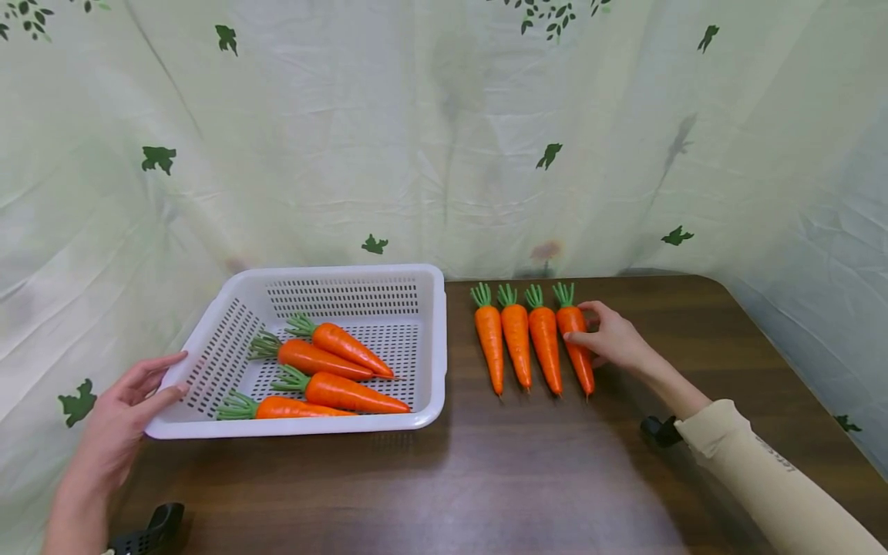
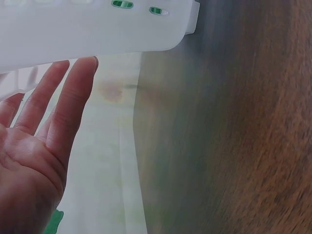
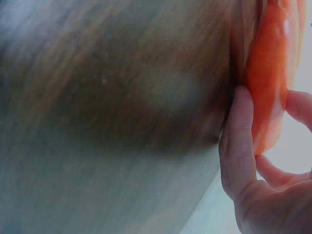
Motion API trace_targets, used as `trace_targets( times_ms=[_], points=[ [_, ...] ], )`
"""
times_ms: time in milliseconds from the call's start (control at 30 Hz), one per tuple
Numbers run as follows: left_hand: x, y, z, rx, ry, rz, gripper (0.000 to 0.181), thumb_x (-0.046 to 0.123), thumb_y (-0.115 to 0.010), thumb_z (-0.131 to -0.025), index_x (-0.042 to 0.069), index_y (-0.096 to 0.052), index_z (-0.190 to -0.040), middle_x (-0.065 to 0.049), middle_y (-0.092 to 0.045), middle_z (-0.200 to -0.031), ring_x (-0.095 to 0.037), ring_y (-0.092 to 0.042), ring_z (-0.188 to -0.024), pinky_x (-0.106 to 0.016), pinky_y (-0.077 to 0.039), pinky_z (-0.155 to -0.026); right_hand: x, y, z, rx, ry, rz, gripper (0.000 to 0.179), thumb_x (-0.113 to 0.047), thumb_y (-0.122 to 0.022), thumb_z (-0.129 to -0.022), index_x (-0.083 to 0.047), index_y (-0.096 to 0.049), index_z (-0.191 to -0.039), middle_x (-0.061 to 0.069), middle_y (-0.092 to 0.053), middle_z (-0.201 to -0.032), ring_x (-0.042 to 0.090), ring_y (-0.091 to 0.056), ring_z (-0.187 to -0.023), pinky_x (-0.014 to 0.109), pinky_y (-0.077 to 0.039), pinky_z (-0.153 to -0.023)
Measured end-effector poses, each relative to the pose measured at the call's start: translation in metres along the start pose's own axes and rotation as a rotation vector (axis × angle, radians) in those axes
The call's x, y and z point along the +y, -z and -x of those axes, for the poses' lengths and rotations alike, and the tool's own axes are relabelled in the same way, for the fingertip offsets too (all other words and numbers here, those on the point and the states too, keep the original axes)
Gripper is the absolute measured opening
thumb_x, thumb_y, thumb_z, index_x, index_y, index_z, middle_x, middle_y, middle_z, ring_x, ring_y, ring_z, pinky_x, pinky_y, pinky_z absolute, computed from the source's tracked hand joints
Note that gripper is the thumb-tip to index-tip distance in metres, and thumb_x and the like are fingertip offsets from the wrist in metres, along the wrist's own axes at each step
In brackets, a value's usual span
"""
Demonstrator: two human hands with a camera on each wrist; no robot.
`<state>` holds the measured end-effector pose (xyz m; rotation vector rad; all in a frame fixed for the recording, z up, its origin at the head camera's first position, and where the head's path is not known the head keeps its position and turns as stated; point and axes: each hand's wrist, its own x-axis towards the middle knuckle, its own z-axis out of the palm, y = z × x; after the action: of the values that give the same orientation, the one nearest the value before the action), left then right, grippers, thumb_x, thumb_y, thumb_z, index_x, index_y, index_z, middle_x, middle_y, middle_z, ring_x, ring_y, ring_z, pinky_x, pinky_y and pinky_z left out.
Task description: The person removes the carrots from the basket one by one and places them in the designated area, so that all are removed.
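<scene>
Near the far edge of the counter [image 1: 527,478], the rightmost carrot [image 1: 576,339] of a row [image 1: 516,347] is pinched in the right grip [image 1: 613,339]; a white basket [image 1: 437,347] (four carrots [image 1: 357,391] are contained) is held at its rim by the left grip [image 1: 128,412].

Left arm in from lower left: bare forearm [image 1: 79,501] angled upward, left hand [image 1: 125,405] with thumb [image 1: 163,399] spread below the forefinger, the left wrist view showing the palm and fairly straight fingers [image 2: 73,107]. Right arm in from lower right, its cream fabric sleeve [image 1: 777,474] ending at the bare wrist [image 1: 687,393]. Right hand [image 1: 613,339] in a pinch, thumb and fingers opposed.
</scene>
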<state>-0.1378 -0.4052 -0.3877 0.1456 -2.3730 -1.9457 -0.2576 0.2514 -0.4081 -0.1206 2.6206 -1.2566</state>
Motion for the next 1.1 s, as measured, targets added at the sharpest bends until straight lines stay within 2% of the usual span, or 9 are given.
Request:
trace_targets(
  times_ms=[133, 333, 533, 833, 1100],
  points=[
    [0.0, 0.0, 0.0, -0.001, 0.003, 0.003, 0.042, 0.013, -0.063, -0.097, 0.023, -0.057, -0.137, 0.021, -0.062, -0.111, -0.001, -0.065, -0.087, -0.027, -0.057, -0.064, -0.002, 0.004, 0.003, 0.011, 0.006, -0.011, 0.077, -0.033, -0.07, -0.092, 0.0, -0.029, -0.148, 0.031, -0.043, -0.139, 0.035, -0.064, -0.094, 0.04, -0.059, -0.061],
    [0.0, 0.0, 0.001, -0.006, -0.003, 0.014, 0.042, 0.012, -0.063, -0.097, 0.022, -0.057, -0.137, 0.02, -0.062, -0.111, -0.002, -0.066, -0.086, -0.028, -0.057, -0.063, -0.003, 0.01, 0.009, 0.06, 0.056, 0.011, 0.075, -0.033, -0.07, -0.092, 0.0, -0.032, -0.147, 0.029, -0.045, -0.136, 0.034, -0.066, -0.078, 0.042, -0.058, -0.06],
    [0.0, 0.0, 0.001, -0.003, -0.011, 0.007, 0.042, 0.012, -0.063, -0.096, 0.022, -0.057, -0.137, 0.02, -0.063, -0.111, -0.001, -0.066, -0.086, -0.027, -0.057, -0.063, -0.011, 0.011, 0.015, 0.098, 0.117, 0.043, 0.063, -0.028, -0.07, -0.093, -0.003, -0.04, -0.143, 0.024, -0.051, -0.131, 0.036, -0.063, -0.086, 0.043, -0.057, -0.06],
    [0.001, -0.001, 0.002, 0.019, -0.006, -0.043, 0.043, 0.014, -0.065, -0.096, 0.024, -0.057, -0.137, 0.022, -0.061, -0.111, 0.0, -0.066, -0.086, -0.026, -0.057, -0.064, -0.039, 0.0, 0.023, 0.117, 0.194, 0.08, 0.051, -0.02, -0.069, -0.093, -0.007, -0.048, -0.138, 0.018, -0.056, -0.127, 0.028, -0.059, -0.08, 0.035, -0.054, -0.06],
    [0.001, -0.001, 0.001, 0.002, -0.007, -0.001, 0.041, 0.011, -0.063, -0.097, 0.025, -0.058, -0.136, 0.022, -0.062, -0.11, -0.001, -0.065, -0.086, -0.026, -0.057, -0.062, -0.062, -0.019, 0.026, 0.079, 0.299, 0.111, 0.045, -0.022, -0.069, -0.093, -0.013, -0.052, -0.134, 0.012, -0.059, -0.122, 0.023, -0.058, -0.086, 0.037, -0.051, -0.066]
  ],
)
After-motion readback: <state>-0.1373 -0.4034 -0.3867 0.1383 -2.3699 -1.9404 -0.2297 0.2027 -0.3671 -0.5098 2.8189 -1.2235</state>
